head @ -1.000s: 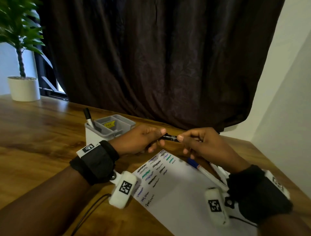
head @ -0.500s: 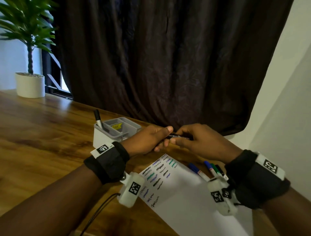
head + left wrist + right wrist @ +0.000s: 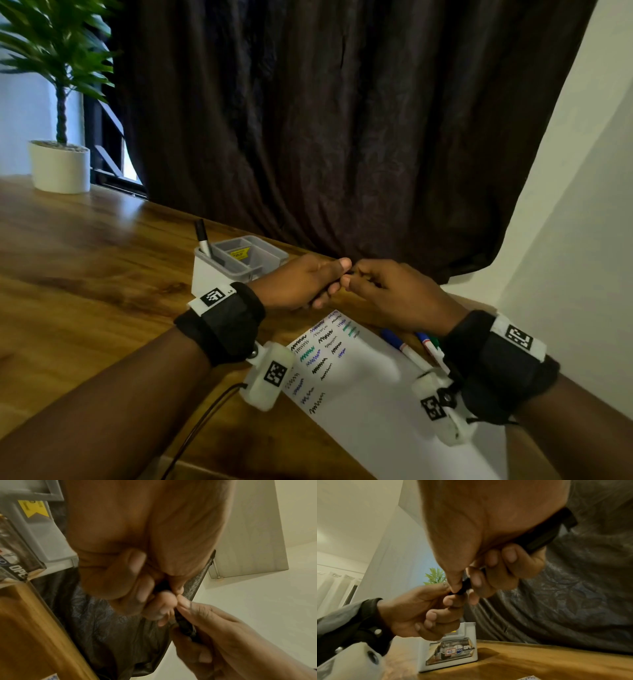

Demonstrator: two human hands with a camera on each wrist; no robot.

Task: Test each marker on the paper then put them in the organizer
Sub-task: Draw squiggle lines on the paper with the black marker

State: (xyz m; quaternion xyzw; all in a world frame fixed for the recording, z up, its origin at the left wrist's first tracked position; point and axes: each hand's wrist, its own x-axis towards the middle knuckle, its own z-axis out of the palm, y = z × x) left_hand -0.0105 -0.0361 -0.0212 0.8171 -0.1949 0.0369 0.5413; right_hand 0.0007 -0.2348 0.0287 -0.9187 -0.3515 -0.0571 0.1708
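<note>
I am holding a black marker (image 3: 539,539) between both hands above the far end of the paper (image 3: 370,411). My left hand (image 3: 301,284) is curling its fingers (image 3: 137,577) round one end of it, and my right hand (image 3: 394,294) is pinching the other end between thumb and fingers (image 3: 508,555). The two hands are touching at the fingertips, so I cannot tell whether the cap is on or coming off.

As for progress, the paper is already carrying several rows of squiggles in black, blue, green and purple near its far end, so a good deal of testing looks done. The organizer (image 3: 239,270), just beyond the paper on the worktop (image 3: 85,274), is holding only one dark marker (image 3: 202,240), standing upright in its left compartment. At least three more markers (image 3: 400,349) are lying on the paper's right side, under my right wrist: two with blue caps, one with green. So I am judging most of the sorting still lies ahead.
</note>
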